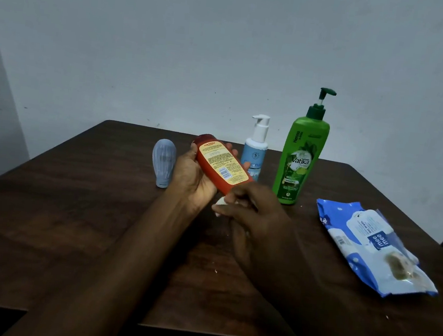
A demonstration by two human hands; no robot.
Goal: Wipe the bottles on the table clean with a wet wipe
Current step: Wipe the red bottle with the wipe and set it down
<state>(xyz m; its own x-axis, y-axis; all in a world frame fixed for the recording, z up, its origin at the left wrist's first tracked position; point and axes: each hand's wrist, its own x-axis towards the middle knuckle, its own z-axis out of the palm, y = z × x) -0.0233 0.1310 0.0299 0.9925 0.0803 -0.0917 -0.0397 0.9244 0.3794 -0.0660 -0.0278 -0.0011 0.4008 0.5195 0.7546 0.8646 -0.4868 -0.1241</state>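
My left hand grips an orange-red bottle with a yellow label, tilted above the table with its cap end pointing away. My right hand holds a white wet wipe against the bottle's near end; most of the wipe is hidden under my fingers. A tall green pump bottle stands at the back right. A small white-and-blue pump bottle stands behind the orange one. A pale grey-blue bottle stands upside down on its cap at the left.
A blue-and-white wet wipe pack lies flat at the right side of the dark wooden table. A plain wall rises just behind the table's far edge. Small white crumbs lie on the tabletop near my arms.
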